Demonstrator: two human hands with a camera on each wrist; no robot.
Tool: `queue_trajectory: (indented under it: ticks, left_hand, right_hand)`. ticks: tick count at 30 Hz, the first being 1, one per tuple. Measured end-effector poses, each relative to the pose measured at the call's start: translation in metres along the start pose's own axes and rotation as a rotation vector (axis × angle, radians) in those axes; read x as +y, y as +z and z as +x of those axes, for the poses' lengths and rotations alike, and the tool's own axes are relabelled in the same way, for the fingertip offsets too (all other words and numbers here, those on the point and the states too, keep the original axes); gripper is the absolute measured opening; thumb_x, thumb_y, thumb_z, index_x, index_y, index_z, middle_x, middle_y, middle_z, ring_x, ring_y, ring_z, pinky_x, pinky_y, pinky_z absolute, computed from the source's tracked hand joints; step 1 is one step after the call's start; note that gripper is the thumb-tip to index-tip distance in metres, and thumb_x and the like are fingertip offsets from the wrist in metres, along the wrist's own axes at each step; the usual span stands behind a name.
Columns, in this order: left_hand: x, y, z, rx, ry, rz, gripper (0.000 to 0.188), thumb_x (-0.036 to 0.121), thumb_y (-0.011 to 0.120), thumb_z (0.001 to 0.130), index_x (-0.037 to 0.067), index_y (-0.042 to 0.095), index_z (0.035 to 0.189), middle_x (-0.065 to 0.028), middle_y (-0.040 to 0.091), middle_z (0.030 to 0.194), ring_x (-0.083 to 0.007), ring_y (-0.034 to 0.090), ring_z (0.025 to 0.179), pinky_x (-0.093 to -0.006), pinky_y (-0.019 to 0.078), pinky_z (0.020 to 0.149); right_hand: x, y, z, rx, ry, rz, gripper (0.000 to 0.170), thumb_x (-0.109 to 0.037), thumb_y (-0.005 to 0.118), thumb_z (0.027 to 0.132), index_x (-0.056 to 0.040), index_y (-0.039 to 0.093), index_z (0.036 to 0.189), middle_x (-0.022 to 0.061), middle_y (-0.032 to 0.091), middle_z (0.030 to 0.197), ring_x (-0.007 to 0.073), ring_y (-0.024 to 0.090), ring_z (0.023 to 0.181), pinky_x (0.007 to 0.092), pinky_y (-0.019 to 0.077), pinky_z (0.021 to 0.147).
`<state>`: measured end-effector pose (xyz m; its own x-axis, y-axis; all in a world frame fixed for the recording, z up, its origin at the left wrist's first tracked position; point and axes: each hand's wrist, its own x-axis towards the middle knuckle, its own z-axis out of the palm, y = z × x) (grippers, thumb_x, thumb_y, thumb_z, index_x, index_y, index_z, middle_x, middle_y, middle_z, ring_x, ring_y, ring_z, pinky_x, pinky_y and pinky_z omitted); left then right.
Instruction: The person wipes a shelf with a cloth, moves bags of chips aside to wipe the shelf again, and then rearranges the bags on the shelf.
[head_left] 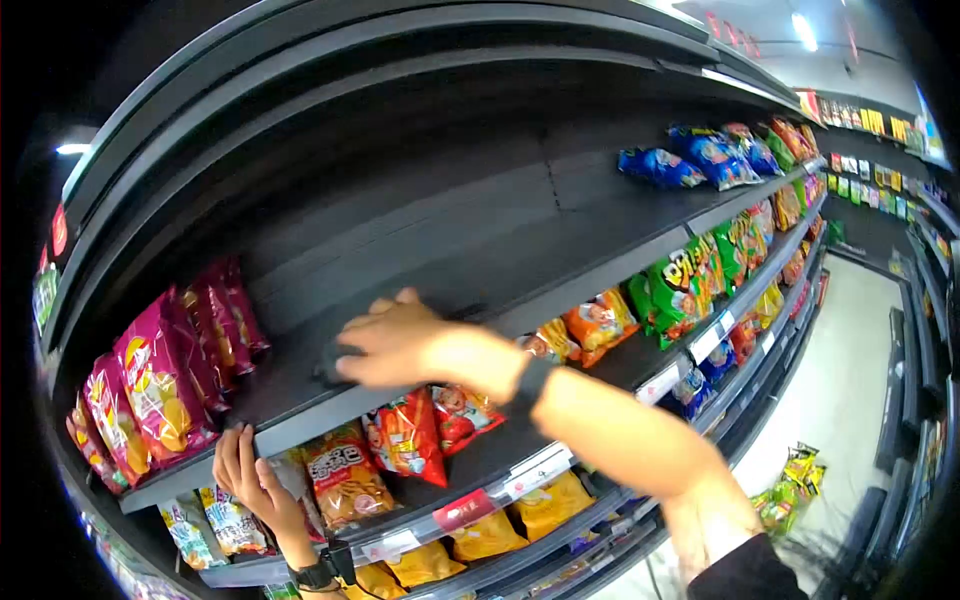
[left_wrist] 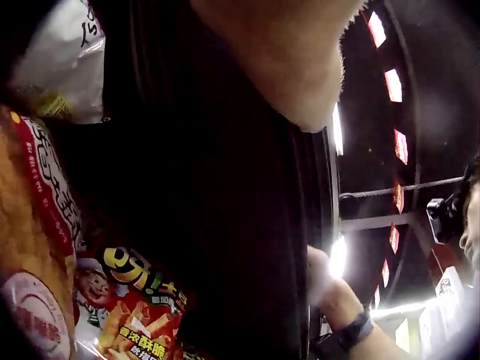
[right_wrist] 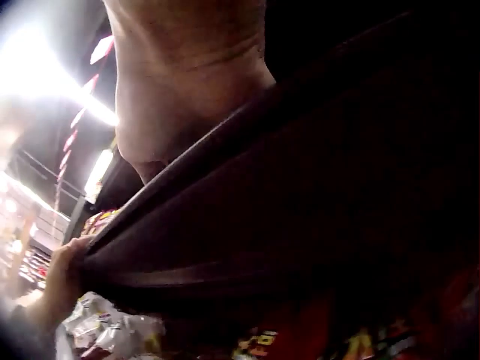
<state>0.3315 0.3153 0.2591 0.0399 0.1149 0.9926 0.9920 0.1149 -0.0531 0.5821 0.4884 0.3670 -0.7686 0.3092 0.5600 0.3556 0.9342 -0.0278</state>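
Observation:
My right hand is low over the dark upper shelf, its fingers toward the left and blurred. A small dark patch shows at its fingertips; I cannot tell whether it is a held thing or shadow. The shelf lip hides those fingers in the right wrist view. My left hand rests its fingers on the front edge of the same shelf, with nothing in its grip. Magenta chip bags stand upright on this shelf, left of the right hand. Below the hands, a red snack bag and a brown snack bag fill the lower shelf.
Blue snack bags lie at the shelf's far right end. Green bags and an orange bag stand on the tier below, yellow bags lower still. Green-and-yellow packets lie on the aisle floor at right.

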Motion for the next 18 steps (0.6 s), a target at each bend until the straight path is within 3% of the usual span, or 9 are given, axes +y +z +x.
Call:
queue_trajectory:
  ticks: [2, 4, 8, 11, 12, 13, 16, 17, 18]
  left_hand:
    - [0.003, 0.002, 0.000, 0.022, -0.015, -0.010, 0.046, 0.030, 0.040, 0.108, -0.004, 0.065, 0.125, -0.0162, 0.062, 0.135, -0.0352, 0.049, 0.131, -0.0473, 0.0304, 0.112]
    - [0.003, 0.000, 0.000, 0.004, -0.005, 0.031, 0.045, 0.028, 0.039, 0.109, -0.004, 0.065, 0.127, -0.0161, 0.061, 0.137, -0.0358, 0.049, 0.132, -0.0480, 0.0308, 0.112]
    - [-0.003, -0.006, 0.000, -0.065, 0.025, 0.089, 0.044, 0.027, 0.039, 0.108, -0.004, 0.062, 0.129, -0.0168, 0.061, 0.138, -0.0370, 0.049, 0.134, -0.0488, 0.0293, 0.114]
    - [0.002, -0.009, 0.001, -0.088, 0.004, 0.080, 0.045, 0.028, 0.039, 0.107, -0.004, 0.063, 0.129, -0.0170, 0.060, 0.139, -0.0369, 0.048, 0.135, -0.0492, 0.0270, 0.115]
    - [0.003, -0.010, 0.000, -0.087, -0.009, 0.086, 0.046, 0.029, 0.039, 0.107, -0.004, 0.063, 0.129, -0.0170, 0.060, 0.139, -0.0370, 0.048, 0.135, -0.0493, 0.0270, 0.115]
    - [0.004, -0.010, 0.000, -0.090, -0.019, 0.089, 0.046, 0.029, 0.039, 0.107, -0.004, 0.063, 0.129, -0.0170, 0.060, 0.139, -0.0370, 0.048, 0.135, -0.0494, 0.0269, 0.115]
    - [0.004, -0.008, 0.001, -0.086, -0.039, 0.062, 0.046, 0.029, 0.041, 0.105, -0.004, 0.063, 0.128, -0.0177, 0.060, 0.137, -0.0373, 0.049, 0.134, -0.0501, 0.0256, 0.116]
    - [0.005, -0.010, -0.002, -0.099, -0.058, 0.051, 0.045, 0.029, 0.042, 0.104, -0.004, 0.063, 0.127, -0.0178, 0.060, 0.137, -0.0374, 0.049, 0.134, -0.0501, 0.0254, 0.116]
    - [0.010, -0.011, 0.004, -0.104, -0.047, 0.029, 0.044, 0.028, 0.043, 0.103, -0.004, 0.063, 0.126, -0.0179, 0.060, 0.136, -0.0375, 0.048, 0.134, -0.0501, 0.0253, 0.116]
  right_hand:
    - [-0.038, 0.012, 0.018, -0.008, -0.071, -0.001, 0.049, -0.045, 0.049, 0.096, -0.0111, 0.068, 0.127, 0.0077, 0.067, 0.131, 0.0299, 0.058, 0.122, 0.0492, 0.0361, 0.105]
    - [-0.045, 0.026, 0.021, 0.139, -0.158, 0.066, 0.043, -0.039, 0.052, 0.095, -0.0115, 0.069, 0.124, 0.0058, 0.068, 0.128, 0.0294, 0.059, 0.120, 0.0499, 0.0372, 0.103]
    - [-0.006, 0.005, -0.005, 0.129, -0.163, 0.094, 0.034, -0.032, 0.057, 0.093, -0.0112, 0.072, 0.115, 0.0065, 0.071, 0.119, 0.0290, 0.061, 0.119, 0.0475, 0.0413, 0.103]
    - [0.053, -0.037, -0.053, 0.144, -0.018, 0.020, 0.035, -0.035, 0.055, 0.092, -0.0120, 0.073, 0.112, 0.0103, 0.072, 0.117, 0.0344, 0.064, 0.113, 0.0463, 0.0477, 0.101]
    - [0.094, -0.034, -0.070, 0.270, -0.041, -0.090, 0.035, -0.035, 0.057, 0.092, -0.0111, 0.073, 0.113, 0.0124, 0.071, 0.120, 0.0345, 0.064, 0.115, 0.0461, 0.0501, 0.099]
    - [0.106, -0.059, -0.089, 0.156, 0.152, -0.079, 0.037, -0.035, 0.058, 0.093, -0.0113, 0.072, 0.117, 0.0125, 0.068, 0.127, 0.0337, 0.061, 0.121, 0.0445, 0.0472, 0.105]
    - [0.178, -0.107, -0.146, 0.021, 0.418, -0.217, 0.042, -0.036, 0.054, 0.100, -0.0115, 0.066, 0.131, 0.0129, 0.058, 0.144, 0.0315, 0.050, 0.136, 0.0404, 0.0381, 0.116]
    - [0.242, -0.130, -0.167, -0.174, 0.495, -0.421, 0.042, -0.036, 0.051, 0.101, -0.0121, 0.066, 0.132, 0.0131, 0.053, 0.150, 0.0322, 0.046, 0.140, 0.0399, 0.0358, 0.117]
    - [0.248, -0.144, -0.167, -0.281, 0.668, -0.387, 0.049, -0.041, 0.050, 0.101, -0.0133, 0.059, 0.141, 0.0130, 0.045, 0.156, 0.0341, 0.040, 0.144, 0.0424, 0.0323, 0.119]
